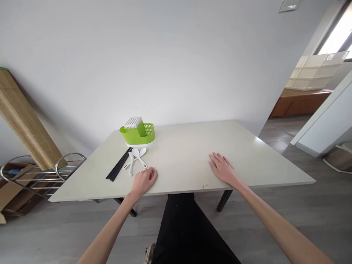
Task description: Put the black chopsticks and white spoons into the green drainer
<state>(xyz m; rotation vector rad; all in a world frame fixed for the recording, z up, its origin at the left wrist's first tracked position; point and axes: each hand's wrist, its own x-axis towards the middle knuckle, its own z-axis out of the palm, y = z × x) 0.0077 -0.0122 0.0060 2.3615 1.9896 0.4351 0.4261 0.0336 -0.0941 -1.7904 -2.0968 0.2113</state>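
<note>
My left hand [144, 181] rests near the front edge of the table with its fingers curled in, and nothing shows in it. Just beyond it lie several white soup spoons [139, 157], crossing one another. To their left is a bundle of black chopsticks [120, 164], laid side by side at a slant. A green and white plastic utensil caddy [137, 136] stands upright behind them, close to the wall. My right hand [222, 169] lies palm down on the right part of the tabletop, fingers stretched out, holding nothing and apart from all these objects.
The pale table [187, 154] has its back edge along a grey-white wall [192, 62]. On the left are a metal rack [41, 179] and a leaning rolled bamboo mat [26, 119]. Small chips mark the table's front edge. Farther right stands a wooden bench [301, 102].
</note>
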